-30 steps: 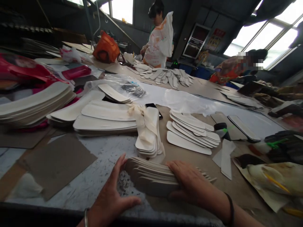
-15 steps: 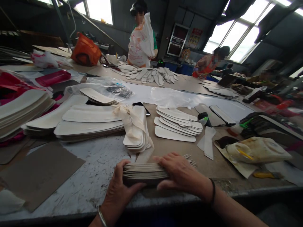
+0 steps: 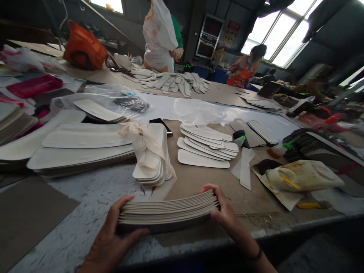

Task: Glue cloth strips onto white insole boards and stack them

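A thick stack of long, slightly curved cardboard strips [image 3: 167, 212] stands on edge at the table's front, its layered edges facing up. Around its left end curls my left hand [image 3: 109, 231], thumb along the near side. My right hand [image 3: 224, 212] grips the other end, with fingers behind and thumb in front. Just beyond the stack, a bundle of white-faced strips [image 3: 155, 151] lies with a cream cloth tie [image 3: 139, 138] across it. Further right are loose overlapping white strips [image 3: 203, 146].
Piles of larger white pieces [image 3: 82, 153] lie left, near a flat grey-brown board [image 3: 31, 223]. On the right are a stained cream container [image 3: 307, 176] and a yellow-handled tool [image 3: 309, 205]. Across the table, a person holds a large white bag [image 3: 159, 38] behind heaped strips [image 3: 176, 81].
My right hand has moved from over the stack's top to its right end, uncovering the strips. The stack and my left hand now appear further left as the view has shifted.
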A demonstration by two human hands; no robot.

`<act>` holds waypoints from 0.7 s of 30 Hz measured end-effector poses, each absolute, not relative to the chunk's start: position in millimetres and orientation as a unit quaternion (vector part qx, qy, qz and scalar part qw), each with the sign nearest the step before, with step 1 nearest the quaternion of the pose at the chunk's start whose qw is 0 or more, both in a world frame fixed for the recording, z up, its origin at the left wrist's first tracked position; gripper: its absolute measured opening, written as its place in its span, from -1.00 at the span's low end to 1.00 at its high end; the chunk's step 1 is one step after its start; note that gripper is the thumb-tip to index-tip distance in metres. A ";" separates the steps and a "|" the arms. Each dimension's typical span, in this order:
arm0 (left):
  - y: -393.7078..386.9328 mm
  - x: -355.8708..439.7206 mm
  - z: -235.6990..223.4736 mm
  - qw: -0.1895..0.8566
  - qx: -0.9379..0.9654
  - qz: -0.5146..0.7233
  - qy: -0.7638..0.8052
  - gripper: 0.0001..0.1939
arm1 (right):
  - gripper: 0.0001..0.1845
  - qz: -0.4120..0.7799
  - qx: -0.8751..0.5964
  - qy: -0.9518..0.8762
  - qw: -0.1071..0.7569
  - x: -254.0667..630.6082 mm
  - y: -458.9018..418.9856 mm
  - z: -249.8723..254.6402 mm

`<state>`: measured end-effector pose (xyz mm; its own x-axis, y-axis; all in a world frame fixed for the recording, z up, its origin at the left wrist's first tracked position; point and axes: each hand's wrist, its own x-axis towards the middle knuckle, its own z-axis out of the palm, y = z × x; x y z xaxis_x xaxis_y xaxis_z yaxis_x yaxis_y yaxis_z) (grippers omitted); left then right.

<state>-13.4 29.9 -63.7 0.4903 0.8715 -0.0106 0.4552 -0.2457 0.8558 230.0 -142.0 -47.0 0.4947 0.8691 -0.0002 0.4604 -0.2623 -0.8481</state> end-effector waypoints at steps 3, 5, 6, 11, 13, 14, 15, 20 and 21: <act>39.1 -17.9 -53.7 0.432 0.745 0.213 0.462 -0.39 | -0.29 0.281 -0.777 -0.444 0.346 231.9 -151.1 -33.6; 43.1 -20.4 -49.8 0.440 0.740 0.202 0.468 -0.39 | -0.43 0.270 -0.793 -0.434 0.333 229.1 -153.6 -33.7; 44.3 -21.6 -48.6 0.443 0.736 0.200 0.471 -0.39 | -0.48 0.264 -0.793 -0.432 0.339 226.3 -153.8 -35.6; 47.9 -30.0 -45.1 0.454 0.728 0.219 0.464 -0.38 | -0.55 0.262 -0.744 -0.472 0.394 211.2 -151.5 -38.6; 49.7 -35.1 -43.5 0.449 0.735 0.215 0.460 -0.39 | -0.56 0.273 -0.749 -0.486 0.358 208.8 -149.4 -32.7; 50.6 -38.3 -43.0 0.446 0.739 0.210 0.458 -0.39 | -0.57 0.282 -0.754 -0.494 0.329 208.2 -147.7 -29.3; 51.4 -42.2 -43.1 0.443 0.744 0.203 0.457 -0.38 | -0.57 0.290 -0.757 -0.502 0.302 207.8 -145.6 -26.2; 54.4 -71.1 -57.0 0.379 0.775 0.207 0.461 -0.40 | -0.51 0.293 -0.730 -0.543 0.295 201.4 -135.5 -22.8; 56.5 -76.5 -61.0 0.346 0.796 0.206 0.452 -0.41 | -0.56 0.286 -0.722 -0.551 0.306 199.7 -134.4 -23.6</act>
